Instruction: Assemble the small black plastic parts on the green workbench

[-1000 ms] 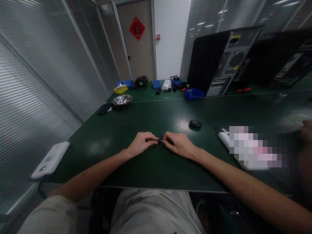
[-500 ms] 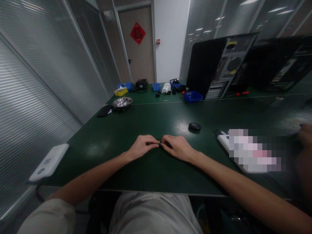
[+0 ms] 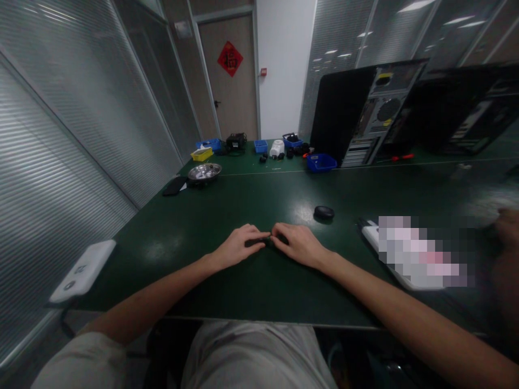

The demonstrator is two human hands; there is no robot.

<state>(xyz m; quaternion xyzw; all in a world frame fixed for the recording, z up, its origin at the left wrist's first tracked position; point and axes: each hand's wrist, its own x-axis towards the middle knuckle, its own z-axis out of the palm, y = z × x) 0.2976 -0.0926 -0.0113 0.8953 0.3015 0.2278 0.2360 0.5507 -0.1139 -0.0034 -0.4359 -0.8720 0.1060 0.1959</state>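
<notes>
Where left hand (image 3: 240,246) meets right hand (image 3: 299,243), a dark piece (image 3: 268,239) shows (red sign (image 3: 230,59): 福); both grips unclear.

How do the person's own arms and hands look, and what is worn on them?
The left hand and right hand are bare: no gloves, rings, watch or bracelet can be seen. Both forearms are uncovered. A short, pale grey sleeve shows on the left; on the right, none is in view.
</notes>
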